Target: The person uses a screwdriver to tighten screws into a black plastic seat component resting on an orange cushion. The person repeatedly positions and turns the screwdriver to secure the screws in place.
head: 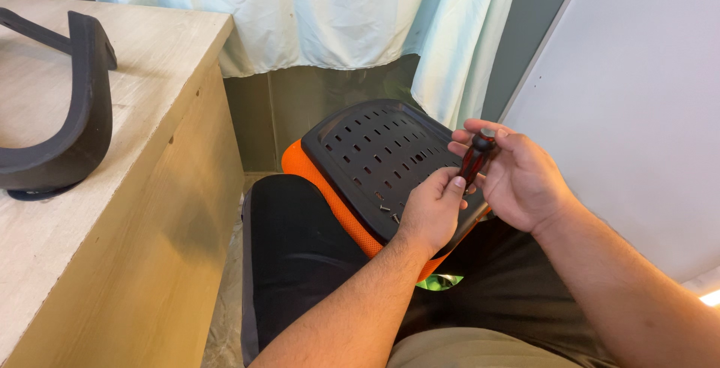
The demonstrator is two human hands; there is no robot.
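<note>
Holding a dark red screwdriver (pixel 475 156) upright above the black seat pan (pixel 375 162), the right hand (pixel 519 180) wraps its handle in a closed grip; the left hand (pixel 431 210) pinches the lower end. An armrest (pixel 71 124) lies on the bench (pixel 150 83).

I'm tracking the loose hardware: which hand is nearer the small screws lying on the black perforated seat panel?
Left. The left hand rests right beside the screws on the seat panel; the right hand is farther right, gripping the screwdriver.
</note>
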